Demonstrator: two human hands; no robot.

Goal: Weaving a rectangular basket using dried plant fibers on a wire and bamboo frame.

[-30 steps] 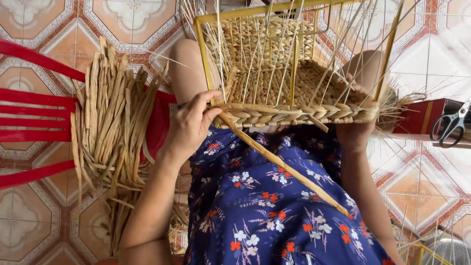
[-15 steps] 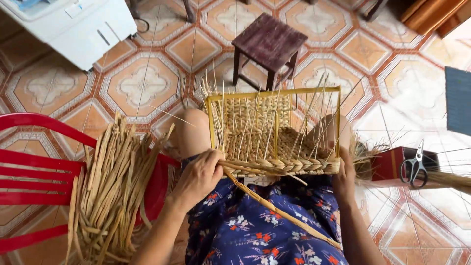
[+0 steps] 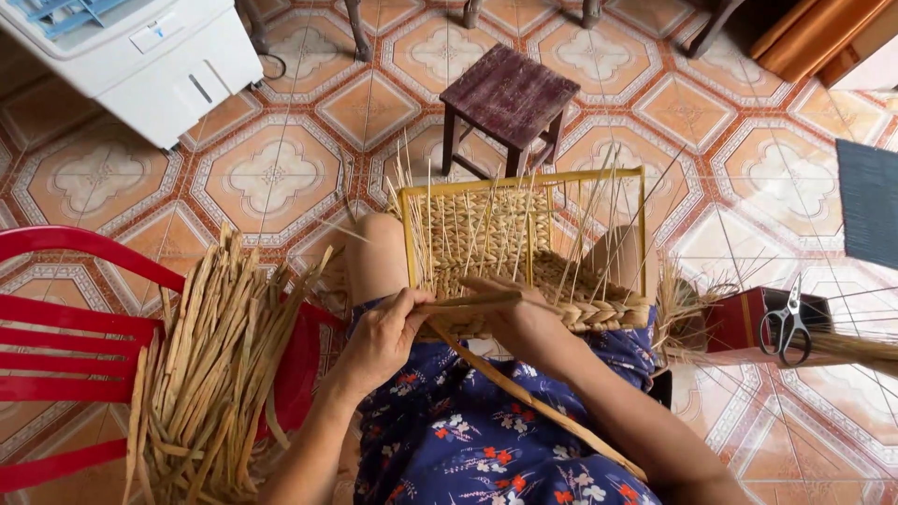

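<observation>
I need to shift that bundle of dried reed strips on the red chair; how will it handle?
The dried reed strips lie loose and untied, so they would probably splay and slide apart. They look thin and bend slightly, so likely light and floppy.

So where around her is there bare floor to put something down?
Bare tiled floor lies between the white appliance, the dark stool and the red chair. More lies right of the woven frame, above the scissors. The chair is crowded with reed strips; the lap is taken by both hands.
</observation>
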